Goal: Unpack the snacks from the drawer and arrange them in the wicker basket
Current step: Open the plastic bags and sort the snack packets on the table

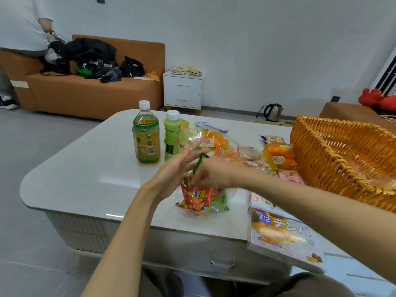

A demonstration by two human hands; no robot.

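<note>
My right hand point(211, 174) pinched the clear red-and-green snack bag point(201, 203) by the white table point(85, 159) front edge, left hand point(180, 168) open; base support advised.

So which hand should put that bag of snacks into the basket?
Probably the right. The right hand seems to grip the top of the snack bag, and the wicker basket stands on that same side. The left hand is open beside the bag, holding nothing, and lies farther from the basket.
</note>
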